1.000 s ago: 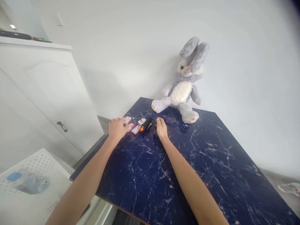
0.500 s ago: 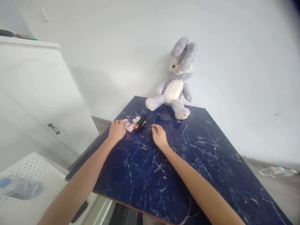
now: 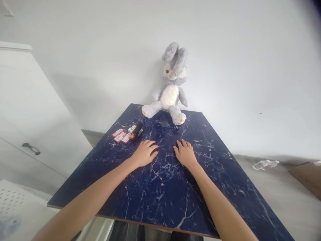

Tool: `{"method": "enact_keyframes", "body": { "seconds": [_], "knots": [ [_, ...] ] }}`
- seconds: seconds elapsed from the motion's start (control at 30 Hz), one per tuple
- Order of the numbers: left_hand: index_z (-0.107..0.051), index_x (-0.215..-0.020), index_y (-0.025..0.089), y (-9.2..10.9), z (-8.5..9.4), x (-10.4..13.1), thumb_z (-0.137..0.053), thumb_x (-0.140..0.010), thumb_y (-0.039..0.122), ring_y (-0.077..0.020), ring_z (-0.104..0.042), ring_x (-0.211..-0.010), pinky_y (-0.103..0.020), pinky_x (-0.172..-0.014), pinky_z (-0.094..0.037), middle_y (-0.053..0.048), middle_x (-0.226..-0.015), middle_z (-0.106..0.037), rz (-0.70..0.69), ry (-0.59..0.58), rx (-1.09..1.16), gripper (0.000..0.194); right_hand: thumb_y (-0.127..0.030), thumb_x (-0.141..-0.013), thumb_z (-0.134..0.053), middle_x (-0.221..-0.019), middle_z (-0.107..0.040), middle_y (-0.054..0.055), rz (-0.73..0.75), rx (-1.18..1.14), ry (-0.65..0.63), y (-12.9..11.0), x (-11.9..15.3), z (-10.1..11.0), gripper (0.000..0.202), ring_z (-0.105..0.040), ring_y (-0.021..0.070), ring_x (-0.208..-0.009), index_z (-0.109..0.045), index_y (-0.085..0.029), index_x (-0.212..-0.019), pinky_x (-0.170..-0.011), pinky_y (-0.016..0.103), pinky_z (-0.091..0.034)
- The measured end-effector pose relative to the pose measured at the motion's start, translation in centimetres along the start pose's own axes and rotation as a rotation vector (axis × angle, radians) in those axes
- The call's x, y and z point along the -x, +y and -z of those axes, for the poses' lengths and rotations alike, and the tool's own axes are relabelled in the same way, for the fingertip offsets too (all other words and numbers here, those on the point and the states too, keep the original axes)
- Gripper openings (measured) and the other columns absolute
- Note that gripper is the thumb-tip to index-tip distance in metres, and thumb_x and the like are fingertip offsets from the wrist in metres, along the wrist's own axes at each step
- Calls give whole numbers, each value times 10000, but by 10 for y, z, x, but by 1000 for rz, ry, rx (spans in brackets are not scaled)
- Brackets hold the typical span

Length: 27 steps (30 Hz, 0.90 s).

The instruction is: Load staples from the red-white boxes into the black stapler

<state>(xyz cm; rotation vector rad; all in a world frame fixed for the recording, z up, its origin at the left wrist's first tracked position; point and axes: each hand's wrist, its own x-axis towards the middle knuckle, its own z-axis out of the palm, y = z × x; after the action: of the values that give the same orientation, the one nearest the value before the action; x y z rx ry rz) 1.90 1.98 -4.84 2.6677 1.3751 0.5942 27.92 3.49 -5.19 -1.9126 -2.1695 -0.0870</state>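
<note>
My left hand [image 3: 145, 153] rests palm down on the blue marbled table [image 3: 160, 187], fingers apart and holding nothing. To its right, my right hand [image 3: 185, 153] also lies on the tabletop, fingers spread, with nothing in it. Just beyond my left hand is a black stapler [image 3: 136, 132] with an orange part at its near end. Several small red-and-white boxes [image 3: 120, 136] lie flat to the left of the stapler. A small white box [image 3: 131, 129] touches or nearly touches the stapler's far left side; I cannot tell which.
At the table's far edge a grey plush rabbit [image 3: 170, 90] sits against the wall. A white cabinet [image 3: 30, 110] stands on the left, above a white perforated surface [image 3: 12, 201]. A clear plastic bottle [image 3: 265, 164] lies on the floor at right, near a brown box [image 3: 307, 177].
My left hand has left the red-and-white boxes and moved right, nearer my body. My right hand has opened from a loose curl and lies flat. The view has turned right.
</note>
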Motion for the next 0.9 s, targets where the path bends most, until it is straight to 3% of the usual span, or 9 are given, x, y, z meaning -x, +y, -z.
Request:
{"method": "enact_keyframes", "body": {
  "seconds": [0.27, 0.77, 0.9],
  "knots": [
    [-591, -1380, 299, -12, 3, 4, -401, -1026, 467, -323, -417, -1385, -559, -1110, -362, -83, -1509, -498, -15, -30, 58, 436, -397, -1033, -328, -1492, -471, 192, 28, 62, -11, 0, 0, -5, 516, -417, 372, -1348, -512, -143, -1443, -1078, 503, -364],
    [-578, -1396, 267, -13, -1, 7, -409, -1023, 432, -327, -381, -1427, -559, -1130, -342, -96, -1544, -461, -32, -57, 41, 441, -401, -1012, -376, -1468, -494, 206, 52, -30, 30, 6, -3, -13, 497, -428, 393, -1333, -552, -149, -1403, -1052, 565, -381],
    [-640, -1320, 245, -9, 5, 5, -433, -1018, 412, -309, -459, -1360, -526, -1100, -375, -87, -1456, -563, -43, -8, 66, 403, -412, -1018, -345, -1483, -471, 219, 42, -33, 5, 6, -2, -12, 529, -407, 403, -1347, -532, -130, -1424, -1062, 573, -364]
  ]
}}
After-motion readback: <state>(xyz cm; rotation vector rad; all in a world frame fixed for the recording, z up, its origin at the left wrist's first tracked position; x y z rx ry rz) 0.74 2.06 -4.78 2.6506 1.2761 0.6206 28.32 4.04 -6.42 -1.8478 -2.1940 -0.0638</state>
